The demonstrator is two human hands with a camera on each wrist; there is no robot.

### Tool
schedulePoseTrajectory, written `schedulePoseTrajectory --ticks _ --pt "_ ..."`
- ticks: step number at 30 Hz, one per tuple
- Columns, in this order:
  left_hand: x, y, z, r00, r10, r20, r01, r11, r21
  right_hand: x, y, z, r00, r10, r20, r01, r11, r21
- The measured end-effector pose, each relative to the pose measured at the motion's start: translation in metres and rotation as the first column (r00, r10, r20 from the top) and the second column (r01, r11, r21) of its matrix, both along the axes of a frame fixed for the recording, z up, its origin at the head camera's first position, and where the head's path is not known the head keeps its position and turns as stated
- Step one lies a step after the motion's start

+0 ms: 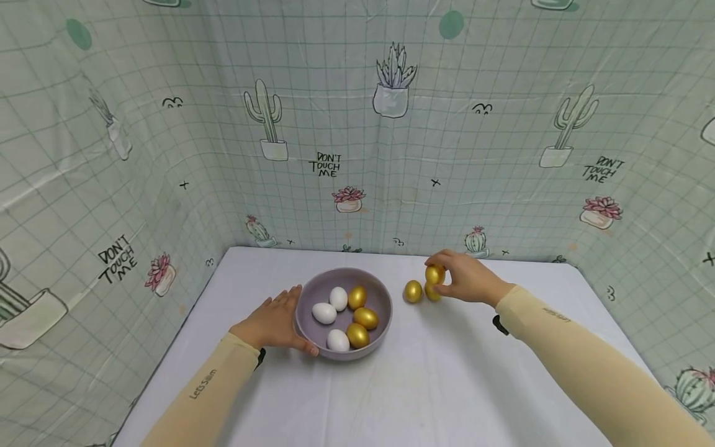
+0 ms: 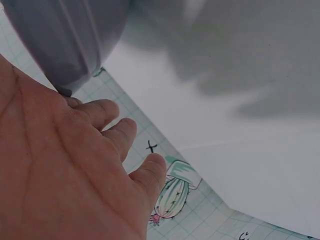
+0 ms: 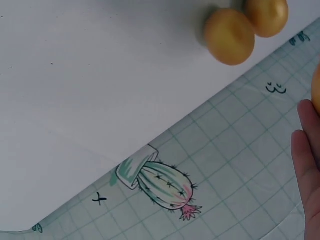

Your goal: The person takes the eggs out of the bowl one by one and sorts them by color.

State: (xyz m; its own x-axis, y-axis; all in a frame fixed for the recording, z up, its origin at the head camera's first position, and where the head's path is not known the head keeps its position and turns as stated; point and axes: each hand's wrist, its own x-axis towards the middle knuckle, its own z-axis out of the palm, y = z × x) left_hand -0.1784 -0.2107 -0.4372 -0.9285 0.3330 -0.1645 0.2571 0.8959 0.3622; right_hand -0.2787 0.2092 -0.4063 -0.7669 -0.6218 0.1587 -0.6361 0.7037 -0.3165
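A round mauve bowl (image 1: 344,355) stands on the table with three white eggs (image 1: 337,341) and three golden eggs (image 1: 365,318) in it. My left hand (image 1: 277,321) lies along the bowl's left side, fingers extended and thumb by the near rim; the left wrist view has its palm (image 2: 55,165) beside the bowl wall (image 2: 75,40). To the right of the bowl, my right hand (image 1: 466,277) pinches a golden egg (image 1: 434,274) between fingers and thumb. Below it are two more golden eggs, one farther left (image 1: 413,291) and one partly hidden (image 1: 432,292).
A white cloth covers the table (image 1: 413,397). Grid-patterned fabric printed with cacti (image 1: 313,205) rises behind the table and along both sides. The right wrist view shows two golden eggs (image 3: 230,36) close together near the table's edge.
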Motion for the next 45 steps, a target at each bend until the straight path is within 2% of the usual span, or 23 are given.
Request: schedulePoseTrajectory --ticks 10,23,35,45 --pt "-0.001 0.001 -0.002 1.000 0.000 -0.004 0.000 1.000 0.018 -0.007 0.018 -0.012 1.000 -0.017 -0.007 0.017 1.000 -0.001" --pt "0.000 0.001 0.002 1.000 0.016 -0.008 -0.016 1.000 0.017 -0.013 0.036 -0.029 0.995 -0.098 0.033 0.097 0.995 0.033" --pt "0.000 0.000 0.002 1.000 0.021 -0.003 -0.021 1.000 0.018 -0.018 0.044 -0.047 0.984 -0.161 0.075 0.157 0.986 0.051" --pt "-0.001 -0.001 -0.001 1.000 0.011 -0.008 -0.011 1.000 0.005 -0.022 0.047 -0.058 0.982 -0.173 0.074 0.169 0.984 0.055"
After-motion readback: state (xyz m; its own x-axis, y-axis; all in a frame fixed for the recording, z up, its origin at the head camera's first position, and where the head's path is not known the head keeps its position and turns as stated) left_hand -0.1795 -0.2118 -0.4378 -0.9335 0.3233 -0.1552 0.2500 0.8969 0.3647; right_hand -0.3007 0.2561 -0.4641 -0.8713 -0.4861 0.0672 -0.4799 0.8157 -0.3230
